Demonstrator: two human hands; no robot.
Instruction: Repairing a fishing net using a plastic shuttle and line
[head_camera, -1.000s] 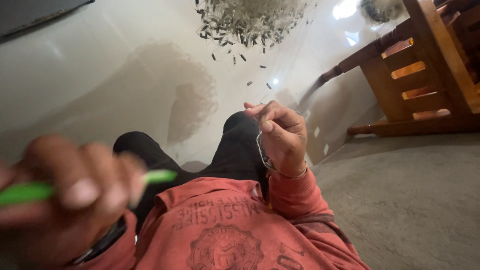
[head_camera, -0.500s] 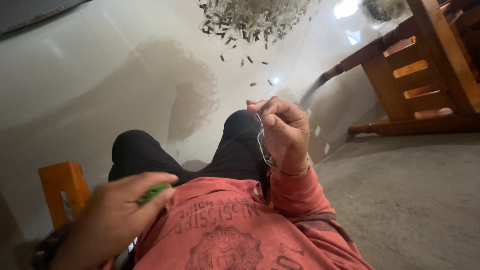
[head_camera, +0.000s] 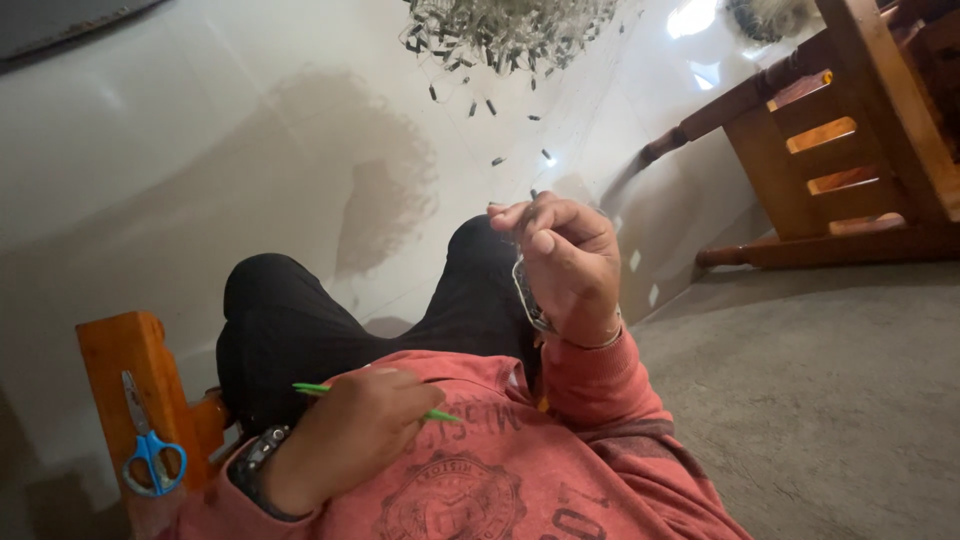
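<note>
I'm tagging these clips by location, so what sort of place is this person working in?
Probably a home used as an informal workspace: the person sits low on a glossy pale tiled floor, with wooden furniture nearby, a heap of small dark pieces on the tiles, and blue-handled scissors on a small wooden stand.

no packages, labels, signs or screens in view, only faded print on the red sweatshirt (head_camera: 480, 490)
</note>
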